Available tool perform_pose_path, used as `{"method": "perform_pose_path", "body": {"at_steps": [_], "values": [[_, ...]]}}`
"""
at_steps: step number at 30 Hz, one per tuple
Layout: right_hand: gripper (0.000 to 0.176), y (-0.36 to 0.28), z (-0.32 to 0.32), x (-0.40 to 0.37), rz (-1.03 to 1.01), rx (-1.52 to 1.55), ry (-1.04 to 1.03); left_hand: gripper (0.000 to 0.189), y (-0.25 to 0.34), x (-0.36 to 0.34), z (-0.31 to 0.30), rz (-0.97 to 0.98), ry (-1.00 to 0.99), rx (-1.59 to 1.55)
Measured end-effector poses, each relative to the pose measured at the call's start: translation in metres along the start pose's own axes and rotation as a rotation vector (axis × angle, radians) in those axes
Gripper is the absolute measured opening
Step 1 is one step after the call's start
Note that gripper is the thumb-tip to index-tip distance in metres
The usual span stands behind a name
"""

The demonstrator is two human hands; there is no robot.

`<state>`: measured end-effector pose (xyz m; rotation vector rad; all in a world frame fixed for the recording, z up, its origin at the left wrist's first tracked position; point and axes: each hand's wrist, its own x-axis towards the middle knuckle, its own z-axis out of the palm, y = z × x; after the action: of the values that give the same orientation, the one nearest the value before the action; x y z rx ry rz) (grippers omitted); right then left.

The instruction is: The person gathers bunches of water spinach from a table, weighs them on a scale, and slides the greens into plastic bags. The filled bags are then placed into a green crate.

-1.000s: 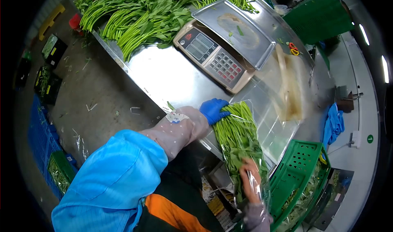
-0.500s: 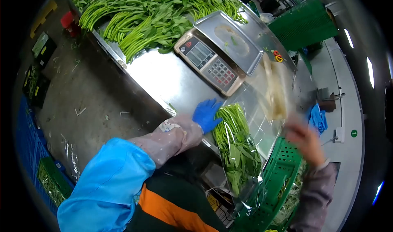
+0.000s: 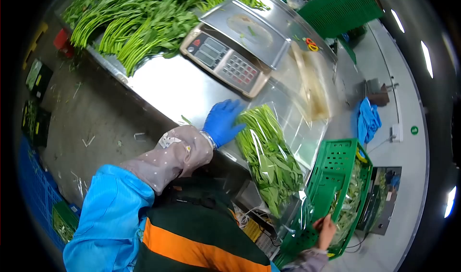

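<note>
My left hand (image 3: 223, 123), in a blue glove, lies with its fingers spread beside the stem end of a clear plastic bag of leafy greens (image 3: 271, 159). Its thumb reaches the bag's edge. The bag slants across the table's front edge, stems up and leaves toward me, its plastic end loose over a green crate. By that loose end, over the crate, is my right hand (image 3: 325, 231), bare, with fingers curled together. Whatever it pinches, if anything, is too small to make out.
A scale (image 3: 225, 60) with a metal tray stands on the steel table (image 3: 153, 87). Loose greens (image 3: 139, 22) are heaped behind it. Flat clear bags (image 3: 297, 123) and scissors (image 3: 311, 44) lie to the right. The green crate (image 3: 336, 171) holds bagged greens.
My right hand has come down from beside the flat bags to the loose end of the filled bag. The view has shifted; my left hand stays beside the stems.
</note>
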<state>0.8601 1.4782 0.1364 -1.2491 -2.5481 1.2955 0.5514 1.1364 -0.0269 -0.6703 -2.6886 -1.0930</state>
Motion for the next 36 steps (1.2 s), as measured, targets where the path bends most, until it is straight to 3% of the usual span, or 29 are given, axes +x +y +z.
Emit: {"method": "perform_pose_path", "body": {"at_steps": [1,3,5,6,9,10,13,14,17,18,21,22,26,29,33,34,36], "values": [[0.048,0.035,0.009,-0.013,0.135,0.206,0.095,0.053,0.013,0.009,0.004,0.085,-0.031,0.014],[0.052,0.073,0.039,-0.032,0.364,0.673,0.066,0.052,0.038,0.025,0.015,0.264,-0.094,0.039],[0.057,0.024,0.08,-0.049,0.367,1.124,0.007,0.054,0.044,0.037,0.043,0.349,-0.168,0.089],[0.049,0.02,0.088,-0.049,0.216,1.246,-0.007,0.055,0.042,0.039,0.052,0.352,-0.214,0.136],[0.047,0.019,0.072,-0.048,-0.125,1.215,0.088,0.059,0.005,0.03,0.08,0.39,-0.361,0.251],[0.051,0.041,0.062,-0.052,-0.174,1.113,0.023,0.06,0.006,0.028,0.077,0.4,-0.355,0.258],[0.046,0.116,0.055,-0.066,-0.046,1.393,0.265,0.06,0.007,0.025,0.078,0.411,-0.356,0.287],[0.038,0.122,0.055,-0.069,-0.154,1.474,0.188,0.06,0.007,0.026,0.077,0.403,-0.376,0.298],[0.029,0.131,0.069,-0.062,0.192,1.351,0.24,0.061,0.008,0.028,0.077,0.407,-0.397,0.349],[0.027,0.129,0.076,-0.056,0.092,1.262,0.044,0.061,0.007,0.027,0.078,0.411,-0.392,0.364],[0.03,0.086,0.087,-0.039,0.119,1.089,-0.179,0.062,0.007,0.026,0.079,0.416,-0.388,0.376],[0.038,0.08,0.086,-0.031,0.104,1.157,-0.322,0.062,0.008,0.026,0.078,0.418,-0.389,0.375],[0.05,0.045,0.061,-0.049,0.075,1.351,-0.484,0.062,0.01,0.029,0.078,0.401,-0.403,0.387],[0.047,0.022,0.07,-0.062,-0.028,0.873,-0.372,0.061,0.009,0.025,0.078,0.411,-0.38,0.384],[0.036,0.067,0.053,-0.056,0.204,0.572,-0.87,0.06,0.01,0.028,0.077,0.462,-0.391,0.351],[0.031,0.072,0.048,-0.064,0.286,0.615,-0.774,0.059,0.009,0.025,0.077,0.48,-0.405,0.342],[0.031,0.085,0.039,-0.061,0.333,0.487,-0.893,0.059,0.007,0.025,0.079,0.482,-0.371,0.345]]}}
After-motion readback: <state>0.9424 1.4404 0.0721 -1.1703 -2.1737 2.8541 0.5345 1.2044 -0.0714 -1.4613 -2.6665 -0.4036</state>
